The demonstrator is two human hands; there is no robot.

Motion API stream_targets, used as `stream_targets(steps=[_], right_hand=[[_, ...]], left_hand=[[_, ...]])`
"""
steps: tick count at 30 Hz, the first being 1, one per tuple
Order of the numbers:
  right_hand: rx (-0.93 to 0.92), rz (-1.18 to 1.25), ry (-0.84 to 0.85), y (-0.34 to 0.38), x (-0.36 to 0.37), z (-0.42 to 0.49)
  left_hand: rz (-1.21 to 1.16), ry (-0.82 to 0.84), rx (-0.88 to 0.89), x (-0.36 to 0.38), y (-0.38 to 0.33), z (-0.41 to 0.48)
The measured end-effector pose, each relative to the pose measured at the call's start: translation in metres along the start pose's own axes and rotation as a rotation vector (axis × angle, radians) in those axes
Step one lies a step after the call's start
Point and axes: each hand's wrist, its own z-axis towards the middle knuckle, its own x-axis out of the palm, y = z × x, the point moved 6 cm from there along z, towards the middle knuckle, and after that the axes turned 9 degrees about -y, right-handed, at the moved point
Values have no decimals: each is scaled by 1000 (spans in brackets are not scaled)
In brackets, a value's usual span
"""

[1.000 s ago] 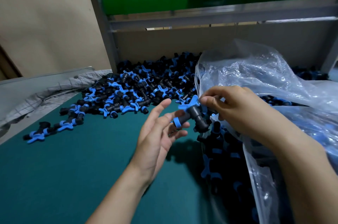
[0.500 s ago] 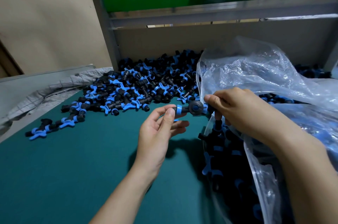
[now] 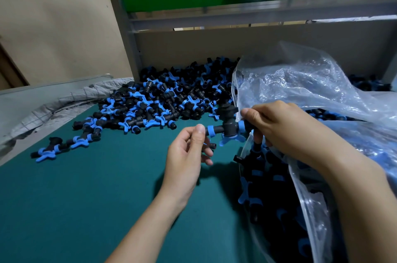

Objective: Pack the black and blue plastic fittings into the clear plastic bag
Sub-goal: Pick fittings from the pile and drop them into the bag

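Note:
A black tee-shaped fitting with blue rings and a blue butterfly handle hangs just left of the mouth of the clear plastic bag. My right hand pinches its right end, right at the bag's edge. My left hand has its thumb and curled fingertips on the fitting's left stub. The bag lies on the right and holds several fittings. A big loose pile of fittings lies behind my hands on the green mat.
A few stray fittings trail off to the left of the pile. A crumpled grey cloth lies at the mat's left edge. A metal post and a beige back panel close off the rear.
The held fitting has been rotated between both hands; its blue handle now points down. Both hands stay near the bag's mouth, and the left hand's fingers have curled in more.

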Motion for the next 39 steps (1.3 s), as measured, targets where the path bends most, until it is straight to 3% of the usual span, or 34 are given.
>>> stream_targets(steps=[9,12,16,20,26,29,32,36,39], right_hand=[[1,68,-10,1,-5,1],[43,246,-41,1,-14,-2],[45,299,-49,6,-20,-6],[-7,352,-76,18,-22,-5],[-93,530,-294,34,-43,-7],[-118,523,-287,41,-41,-9],[-117,506,-259,46,-37,-10],[-123,474,-238,48,-34,-10],[-122,420,-226,46,-31,-10]], left_hand=[[-84,72,-103,3,3,-1],[-138,7,-104,-4,0,4],[-137,-26,-107,-10,-3,8],[-55,111,-105,4,-3,-3],[114,345,-35,30,-2,-31],[153,445,-30,48,2,-49],[143,444,-36,59,8,-62],[323,374,164,67,7,-71],[544,354,426,71,-1,-79]])
